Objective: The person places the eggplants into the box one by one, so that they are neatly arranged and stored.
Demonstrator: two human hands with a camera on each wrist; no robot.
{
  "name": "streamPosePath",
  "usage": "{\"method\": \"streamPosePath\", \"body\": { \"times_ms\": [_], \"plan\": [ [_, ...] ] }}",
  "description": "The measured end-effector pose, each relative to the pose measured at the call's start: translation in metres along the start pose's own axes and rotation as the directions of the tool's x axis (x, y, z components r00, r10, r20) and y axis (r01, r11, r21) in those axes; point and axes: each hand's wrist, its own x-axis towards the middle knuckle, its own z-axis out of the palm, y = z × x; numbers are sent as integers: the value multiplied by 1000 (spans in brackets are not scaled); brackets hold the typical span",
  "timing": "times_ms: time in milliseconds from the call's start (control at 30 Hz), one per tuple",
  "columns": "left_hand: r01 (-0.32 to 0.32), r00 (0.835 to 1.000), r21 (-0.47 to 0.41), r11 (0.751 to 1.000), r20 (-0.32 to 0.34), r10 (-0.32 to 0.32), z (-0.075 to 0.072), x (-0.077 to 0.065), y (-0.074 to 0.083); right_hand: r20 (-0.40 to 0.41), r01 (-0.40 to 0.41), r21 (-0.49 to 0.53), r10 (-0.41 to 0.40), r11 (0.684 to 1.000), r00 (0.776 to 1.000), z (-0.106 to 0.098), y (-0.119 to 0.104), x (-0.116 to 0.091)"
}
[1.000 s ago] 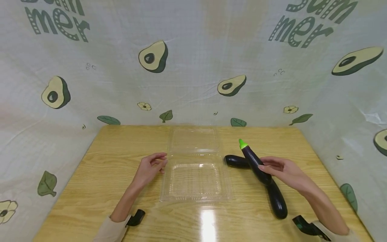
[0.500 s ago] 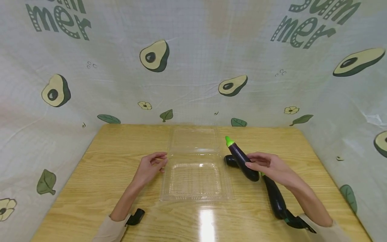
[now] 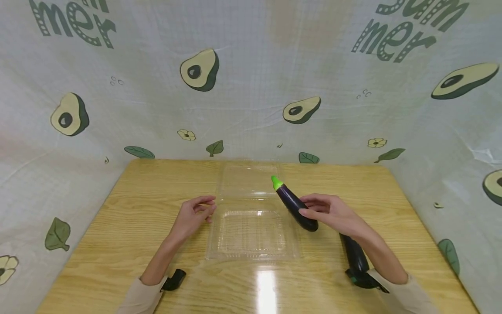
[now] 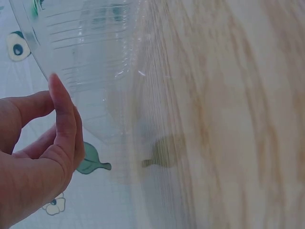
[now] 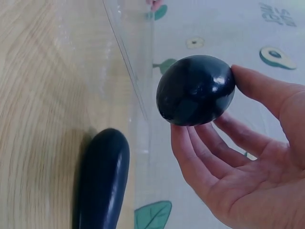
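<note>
My right hand (image 3: 327,213) pinches a dark purple eggplant (image 3: 296,208) between thumb and fingers, above the right side of a clear plastic clamshell container (image 3: 296,248). Its bright green stem end points up and left; in the right wrist view its rounded bottom (image 5: 196,90) faces the camera. Another eggplant (image 5: 102,186) lies on the table below this hand. One more eggplant (image 3: 354,257) lies partly hidden under the right wrist. My left hand (image 3: 193,216) stays at the container's left edge, fingers loosely bent; contact with the rim is unclear.
The container's lid (image 3: 249,179) lies opened towards the back of the wooden table (image 3: 149,192). A white cloth (image 3: 251,78) printed with avocados hangs behind and at both sides. Black wrist cameras sit on both wrists.
My right hand has carried the eggplant left, from over the other eggplants to the container's right side. My left hand has stayed in place.
</note>
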Motion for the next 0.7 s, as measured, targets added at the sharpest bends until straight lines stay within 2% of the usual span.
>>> {"method": "streamPosePath", "body": {
  "times_ms": [167,467,700],
  "plan": [
    [-1,1000,2,1000,1,1,0,0,0,20,17,7,-18,1000,1000,10,-6,6],
    [3,1000,-16,1000,9,-2,-1,0,0,107,100,63,-106,993,989,28,-16,23],
    [-3,1000,-19,1000,9,3,0,0,1,178,151,28,-154,988,972,42,-18,32]
  ]
}}
